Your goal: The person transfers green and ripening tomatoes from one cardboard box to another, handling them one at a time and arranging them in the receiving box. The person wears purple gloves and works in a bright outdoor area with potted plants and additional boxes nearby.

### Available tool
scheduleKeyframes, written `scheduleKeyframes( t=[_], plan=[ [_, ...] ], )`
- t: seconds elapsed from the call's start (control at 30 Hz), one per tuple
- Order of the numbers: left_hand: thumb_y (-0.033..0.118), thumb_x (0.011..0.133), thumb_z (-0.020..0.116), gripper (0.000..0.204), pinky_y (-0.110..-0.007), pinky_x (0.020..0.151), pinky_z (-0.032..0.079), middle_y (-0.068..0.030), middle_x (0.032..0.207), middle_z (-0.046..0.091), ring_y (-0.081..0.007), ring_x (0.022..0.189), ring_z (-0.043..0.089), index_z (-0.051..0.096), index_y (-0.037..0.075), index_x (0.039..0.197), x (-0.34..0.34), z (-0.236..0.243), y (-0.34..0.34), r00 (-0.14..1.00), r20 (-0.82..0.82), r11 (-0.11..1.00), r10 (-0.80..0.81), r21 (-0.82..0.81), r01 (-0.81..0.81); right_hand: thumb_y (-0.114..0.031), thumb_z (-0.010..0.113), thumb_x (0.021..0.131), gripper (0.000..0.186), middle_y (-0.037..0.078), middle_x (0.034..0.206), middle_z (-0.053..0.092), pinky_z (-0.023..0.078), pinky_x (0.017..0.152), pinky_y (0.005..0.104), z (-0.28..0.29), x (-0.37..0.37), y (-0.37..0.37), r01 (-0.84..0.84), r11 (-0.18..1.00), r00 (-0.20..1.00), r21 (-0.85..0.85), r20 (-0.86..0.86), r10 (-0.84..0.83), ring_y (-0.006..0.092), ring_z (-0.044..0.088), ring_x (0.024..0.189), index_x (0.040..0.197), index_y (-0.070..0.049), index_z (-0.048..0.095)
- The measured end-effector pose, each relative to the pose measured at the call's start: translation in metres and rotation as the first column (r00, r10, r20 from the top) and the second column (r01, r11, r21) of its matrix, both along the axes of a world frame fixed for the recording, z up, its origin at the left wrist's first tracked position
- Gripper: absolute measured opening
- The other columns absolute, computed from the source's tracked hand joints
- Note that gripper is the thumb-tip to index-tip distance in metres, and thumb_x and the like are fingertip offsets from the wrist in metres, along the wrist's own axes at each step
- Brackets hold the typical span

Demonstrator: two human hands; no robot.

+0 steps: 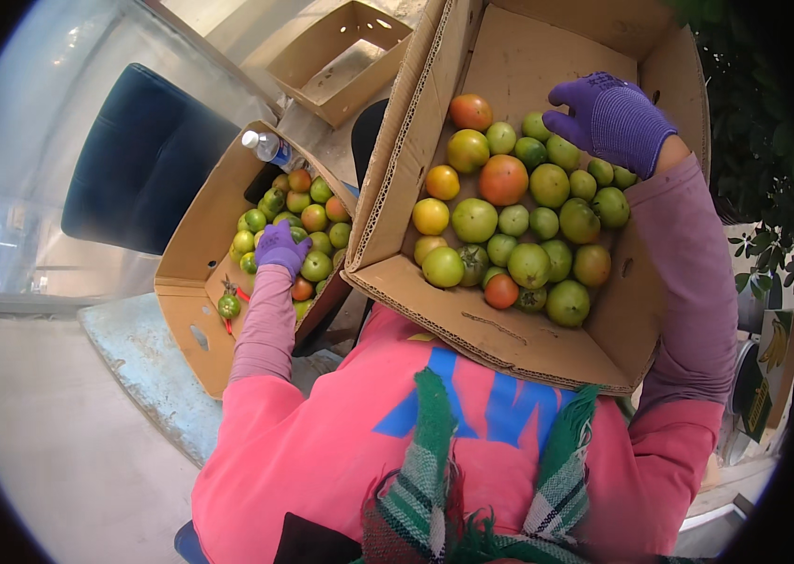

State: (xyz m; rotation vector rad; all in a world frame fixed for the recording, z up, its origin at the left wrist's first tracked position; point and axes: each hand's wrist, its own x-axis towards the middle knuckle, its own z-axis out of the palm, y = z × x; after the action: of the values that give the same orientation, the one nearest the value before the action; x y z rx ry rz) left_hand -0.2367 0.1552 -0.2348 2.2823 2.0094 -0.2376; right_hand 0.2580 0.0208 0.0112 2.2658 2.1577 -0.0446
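My right hand [618, 122], in a purple knit glove, hovers over the far right of the tomatoes in a large cardboard box [491, 334]. Its thumb and fingers are apart, with nothing between them. Green, yellow and orange-red tomatoes [529, 266] cover much of that box's bottom. My left hand [282, 250], gloved alike, reaches into a second cardboard box [186, 268] on the left. Its fingers are bent down among green and reddish tomatoes [313, 218]; whatever lies under them is hidden. Red-handled clippers [235, 291] lie near a green tomato [228, 306] in that box.
A capped clear bottle [267, 147] lies at the left box's far end. Beyond stands another cardboard box [341, 61]. A dark blue chair back [148, 155] is at the left, above a worn pale-blue surface [139, 352]. Leafy plants [745, 122] edge the right side.
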Motion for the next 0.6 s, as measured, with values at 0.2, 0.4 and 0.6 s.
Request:
scheduleKeyframes(
  t=[0.2, 0.4, 0.6],
  plan=[
    [0.045, 0.082, 0.08, 0.058, -0.049, 0.098, 0.052, -0.0243, 0.122, 0.066, -0.0413, 0.116, 0.063, 0.066, 0.008, 0.123, -0.004, -0.002, 0.011, 0.982, 0.187, 0.998, 0.036, 0.035, -0.043, -0.037, 0.064, 0.096, 0.038, 0.016, 0.097, 0.077, 0.057, 0.089, 0.0465, 0.0, 0.009, -0.001, -0.028, 0.995, 0.999, 0.097, -0.024, 0.03, 0.0363, 0.072, 0.096, 0.112, -0.004, 0.074],
    [0.029, 0.086, 0.084, 0.055, -0.039, 0.096, 0.053, -0.0174, 0.122, 0.065, -0.0298, 0.107, 0.066, 0.064, 0.003, 0.13, 0.045, 0.113, -0.009, 0.564, 0.774, 0.894, -0.288, 0.428, -0.13, -0.036, 0.064, 0.097, 0.039, 0.016, 0.098, 0.077, 0.058, 0.085, 0.0387, 0.014, -0.01, -0.001, -0.119, 0.981, 0.897, 0.152, -0.407, 0.171, 0.0283, 0.074, 0.094, 0.114, -0.003, 0.074],
    [0.011, 0.08, 0.087, 0.063, -0.038, 0.098, 0.052, -0.0129, 0.13, 0.062, -0.0287, 0.116, 0.062, 0.061, 0.007, 0.137, 0.163, 0.226, -0.098, 0.199, 0.634, 0.664, -0.748, 0.703, 0.256, -0.045, 0.066, 0.097, 0.049, 0.013, 0.103, 0.078, 0.056, 0.089, 0.0361, 0.02, -0.044, -0.011, -0.291, 0.952, 0.555, 0.099, -0.793, 0.252, 0.0215, 0.072, 0.096, 0.125, -0.005, 0.072]
  ],
)
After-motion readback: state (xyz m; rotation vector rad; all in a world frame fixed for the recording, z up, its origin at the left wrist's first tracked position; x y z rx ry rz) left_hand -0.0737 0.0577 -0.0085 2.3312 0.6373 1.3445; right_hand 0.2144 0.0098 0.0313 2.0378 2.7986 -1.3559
